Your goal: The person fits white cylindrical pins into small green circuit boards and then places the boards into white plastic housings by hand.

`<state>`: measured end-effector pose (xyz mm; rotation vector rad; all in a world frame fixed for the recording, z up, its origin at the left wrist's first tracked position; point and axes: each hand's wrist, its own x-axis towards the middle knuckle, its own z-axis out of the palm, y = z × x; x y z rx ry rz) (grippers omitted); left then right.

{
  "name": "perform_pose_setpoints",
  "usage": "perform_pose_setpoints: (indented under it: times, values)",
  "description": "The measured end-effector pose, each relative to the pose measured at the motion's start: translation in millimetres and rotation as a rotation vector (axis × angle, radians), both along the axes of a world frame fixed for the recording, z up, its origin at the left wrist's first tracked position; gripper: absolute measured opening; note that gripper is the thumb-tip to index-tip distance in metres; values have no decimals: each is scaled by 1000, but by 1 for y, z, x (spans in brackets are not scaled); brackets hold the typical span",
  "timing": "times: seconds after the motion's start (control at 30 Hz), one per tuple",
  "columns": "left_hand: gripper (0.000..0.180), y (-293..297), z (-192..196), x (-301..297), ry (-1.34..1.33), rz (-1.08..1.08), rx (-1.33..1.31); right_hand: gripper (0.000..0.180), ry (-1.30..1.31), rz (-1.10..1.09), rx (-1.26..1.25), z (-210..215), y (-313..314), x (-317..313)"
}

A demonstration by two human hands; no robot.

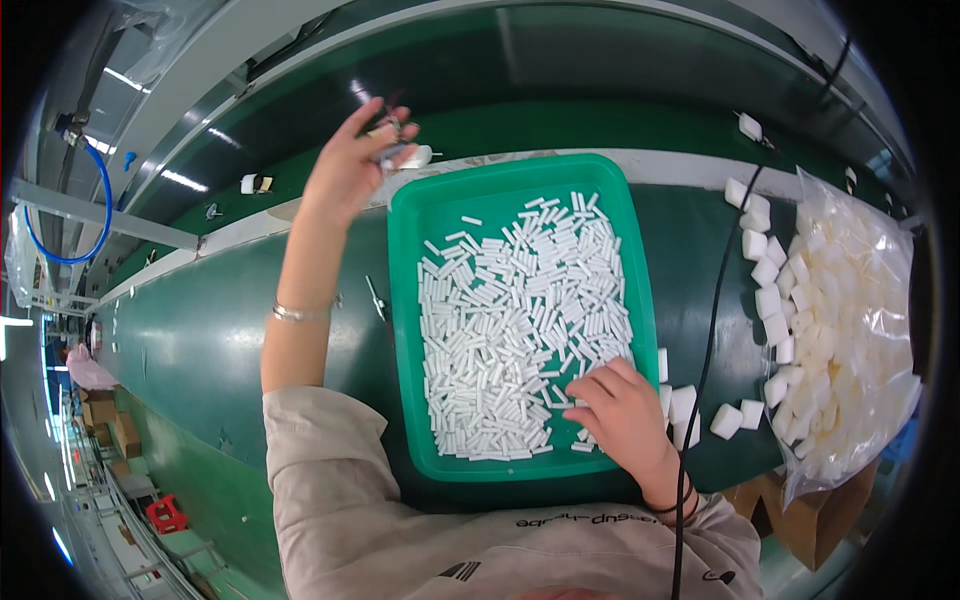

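A green tray (402, 330) on the workbench holds a great many short white tubes (490, 380). My right hand (622, 415) is over the tray's near right corner, thumb and fingers drawn together among the tubes; whatever lies between the fingertips is too small to make out. Beyond the tray's far left corner my left hand (365, 150) is raised, its fingers curled round something small, greyish and blurred. Close by that hand, a white part (418, 157) rests at the pale ledge. A thin metal pin-like piece (375, 298) lies left of the tray.
A clear plastic bag (850, 330) full of white blocks stands at the right, with loose white blocks (768, 300) beside it. A black cable (712, 320) hangs down in front. Behind the ledge runs a green belt (560, 125) with scattered parts. Cardboard (825, 515) shows below the bag.
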<state>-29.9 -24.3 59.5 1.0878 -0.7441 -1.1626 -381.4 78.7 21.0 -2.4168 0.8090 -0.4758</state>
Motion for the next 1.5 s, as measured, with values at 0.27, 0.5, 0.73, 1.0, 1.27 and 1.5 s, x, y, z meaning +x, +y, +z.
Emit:
perform_pose_setpoints:
  times: [0.27,0.5,0.73,1.0,1.27,1.5]
  values:
    - [44,79,14,-145,43,-444,137,20,-96,-99,-96,-10,2,1]
    - [39,112,-18,-158,157,-423,86,19,-566,-373,380,7,6,-2]
    - [39,121,-25,-162,297,-360,50,24,-894,-499,731,10,6,-4]
    - [40,122,-28,-162,357,-376,44,29,-979,-533,781,8,7,-3]
    - [42,123,-28,-164,272,-434,-34,26,-868,-492,689,8,10,-5]
    - [34,125,-26,-170,52,-491,-152,23,-764,-448,630,6,8,-1]
